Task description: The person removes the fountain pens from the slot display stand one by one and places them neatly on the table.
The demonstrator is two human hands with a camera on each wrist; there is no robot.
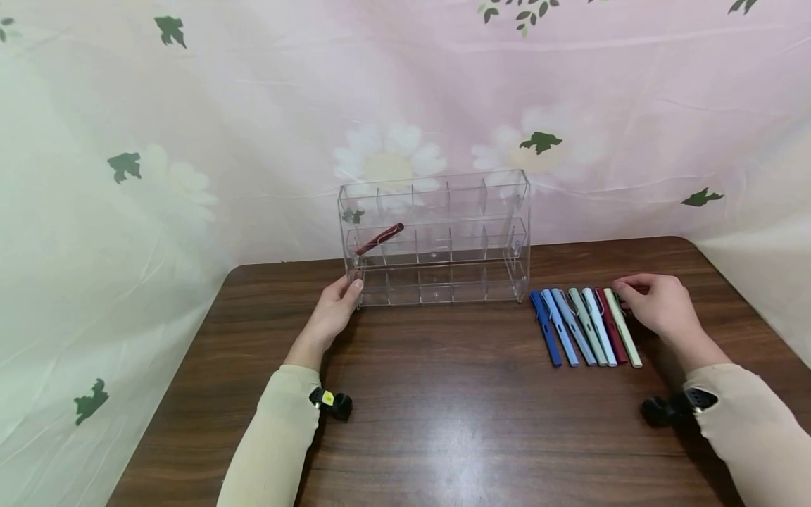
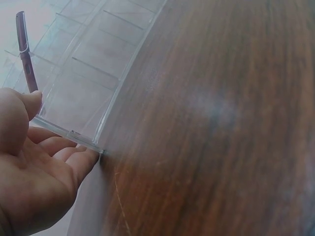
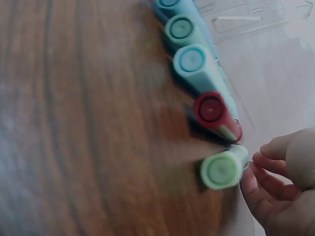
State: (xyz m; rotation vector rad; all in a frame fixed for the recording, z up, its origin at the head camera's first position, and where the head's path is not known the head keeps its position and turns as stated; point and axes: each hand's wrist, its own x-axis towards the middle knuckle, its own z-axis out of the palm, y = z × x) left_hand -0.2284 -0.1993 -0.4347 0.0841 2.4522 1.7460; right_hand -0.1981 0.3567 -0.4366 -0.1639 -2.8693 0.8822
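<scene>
A clear acrylic pen organizer (image 1: 434,265) with tiered compartments stands at the back of the table. One dark red pen (image 1: 380,239) leans at a slant in its left end. My left hand (image 1: 336,306) grips the organizer's lower left side, thumb on one face of the wall and fingers on the other, in the left wrist view as well. On the right lies a row of capped pens, side by side. My right hand (image 1: 662,306) pinches the light green pen (image 1: 624,331) at its cap end, by the clip. This pen is rightmost, beside another dark red pen (image 3: 211,108).
The rest of the row runs leftward through pale blue, grey-green and blue pens to a dark blue pen (image 1: 546,331) near the organizer's right end. A brown wood-grain table (image 1: 443,408) lies beneath. Behind it hangs a floral cloth (image 1: 272,141).
</scene>
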